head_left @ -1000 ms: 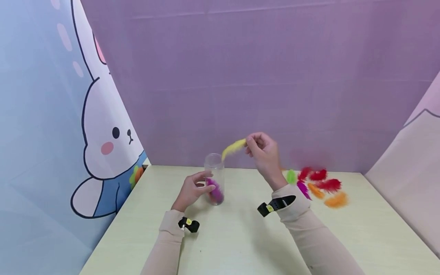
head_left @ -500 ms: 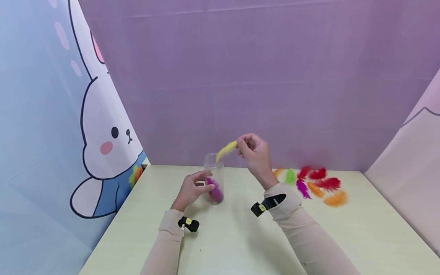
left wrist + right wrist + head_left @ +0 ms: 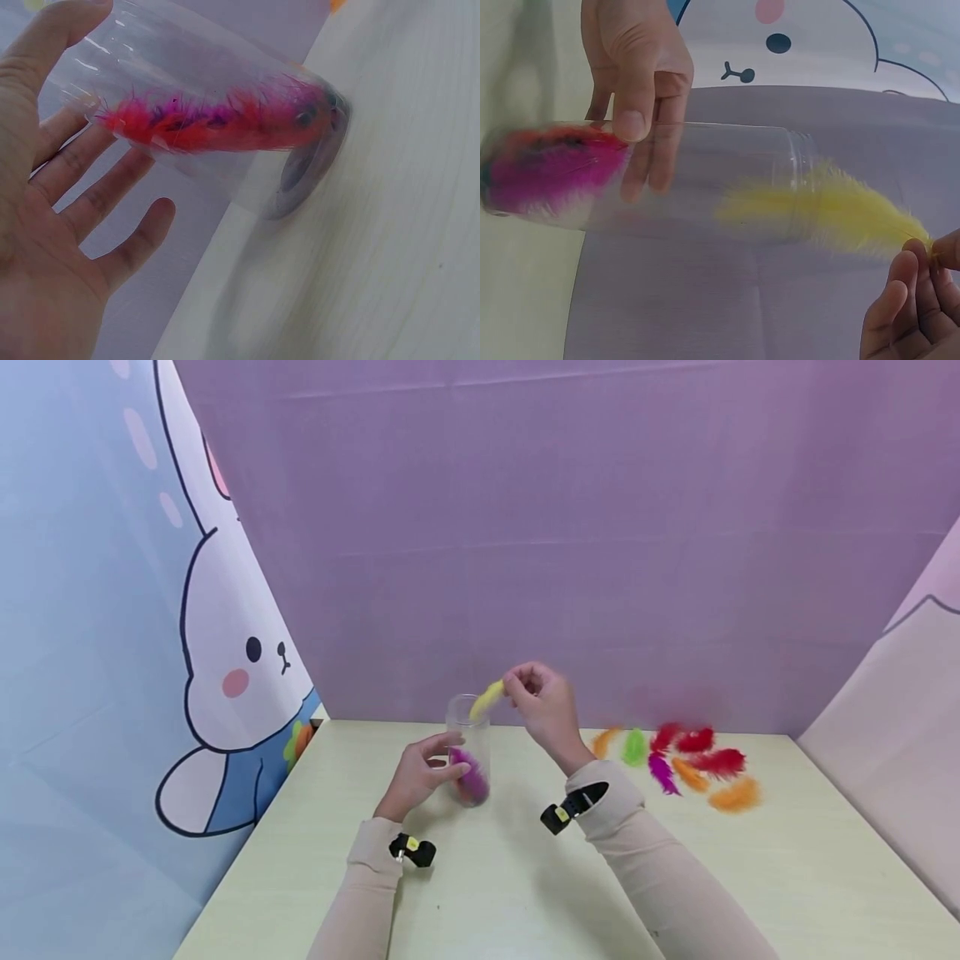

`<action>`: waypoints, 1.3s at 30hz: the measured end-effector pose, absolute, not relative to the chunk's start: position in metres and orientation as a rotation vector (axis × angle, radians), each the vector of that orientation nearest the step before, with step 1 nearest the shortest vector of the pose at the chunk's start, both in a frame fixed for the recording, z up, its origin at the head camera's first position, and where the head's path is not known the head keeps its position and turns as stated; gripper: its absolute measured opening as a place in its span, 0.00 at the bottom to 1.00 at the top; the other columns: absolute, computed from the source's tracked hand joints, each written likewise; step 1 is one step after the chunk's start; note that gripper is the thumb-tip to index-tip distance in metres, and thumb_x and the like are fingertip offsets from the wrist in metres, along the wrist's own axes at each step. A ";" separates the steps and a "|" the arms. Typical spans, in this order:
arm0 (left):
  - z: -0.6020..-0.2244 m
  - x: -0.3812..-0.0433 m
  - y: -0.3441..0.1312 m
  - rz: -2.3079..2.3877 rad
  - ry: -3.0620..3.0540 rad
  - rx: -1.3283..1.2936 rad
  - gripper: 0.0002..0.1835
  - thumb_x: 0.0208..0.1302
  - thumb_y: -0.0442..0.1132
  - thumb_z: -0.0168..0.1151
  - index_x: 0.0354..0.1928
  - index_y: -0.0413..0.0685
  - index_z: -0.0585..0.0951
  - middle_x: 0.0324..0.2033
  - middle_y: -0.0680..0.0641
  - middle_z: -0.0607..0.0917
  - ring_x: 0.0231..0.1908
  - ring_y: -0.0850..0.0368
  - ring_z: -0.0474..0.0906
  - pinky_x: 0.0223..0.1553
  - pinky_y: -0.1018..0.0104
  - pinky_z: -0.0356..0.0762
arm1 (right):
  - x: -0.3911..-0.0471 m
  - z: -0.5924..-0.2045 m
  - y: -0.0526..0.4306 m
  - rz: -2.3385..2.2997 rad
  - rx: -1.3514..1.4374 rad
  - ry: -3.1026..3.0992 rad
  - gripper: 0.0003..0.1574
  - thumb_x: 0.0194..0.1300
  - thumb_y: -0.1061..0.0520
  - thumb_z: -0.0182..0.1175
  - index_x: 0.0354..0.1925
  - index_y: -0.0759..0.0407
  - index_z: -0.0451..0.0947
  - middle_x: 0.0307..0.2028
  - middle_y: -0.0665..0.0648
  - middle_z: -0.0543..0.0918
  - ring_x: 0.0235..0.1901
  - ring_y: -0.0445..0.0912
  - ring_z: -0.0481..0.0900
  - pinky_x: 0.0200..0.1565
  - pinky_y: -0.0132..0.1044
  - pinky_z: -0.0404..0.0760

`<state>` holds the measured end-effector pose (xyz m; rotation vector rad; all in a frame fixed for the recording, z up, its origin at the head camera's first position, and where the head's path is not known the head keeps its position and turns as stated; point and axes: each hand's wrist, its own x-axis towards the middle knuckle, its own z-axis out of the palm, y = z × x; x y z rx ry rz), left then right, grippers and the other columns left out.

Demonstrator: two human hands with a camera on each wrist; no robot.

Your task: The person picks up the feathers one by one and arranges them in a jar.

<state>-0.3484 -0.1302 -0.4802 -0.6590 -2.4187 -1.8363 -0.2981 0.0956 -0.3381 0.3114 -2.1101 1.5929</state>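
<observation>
A clear jar (image 3: 478, 739) stands upright on the table, with a magenta feather (image 3: 562, 172) and a red-orange feather (image 3: 217, 127) lying low inside. My left hand (image 3: 422, 775) grips the jar's side between thumb and fingers. Above the mouth, my right hand (image 3: 546, 703) pinches a yellow feather (image 3: 855, 210) by its end between thumb and fingertips. In the right wrist view the feather's free tip reaches down through the mouth into the upper part of the jar.
To the right on the table (image 3: 750, 877) lie loose feathers: a green feather (image 3: 634, 748), a purple feather (image 3: 663, 774), several red ones and several orange ones, such as an orange feather (image 3: 735, 795). A purple cloth wall (image 3: 570, 527) rises behind the table.
My right hand has moved left and slightly down, bringing the yellow feather from beside the jar's rim into its mouth. My left hand has kept its hold on the jar.
</observation>
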 end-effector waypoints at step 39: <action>-0.487 -0.355 -0.125 -1.822 -2.401 -0.674 0.27 0.57 0.43 0.78 0.60 0.55 0.83 0.58 0.43 0.86 0.57 0.48 0.83 0.58 0.51 0.83 | -0.318 -0.363 0.086 1.439 0.294 -2.341 0.08 0.71 0.53 0.65 0.38 0.56 0.86 0.28 0.53 0.85 0.28 0.45 0.77 0.30 0.33 0.75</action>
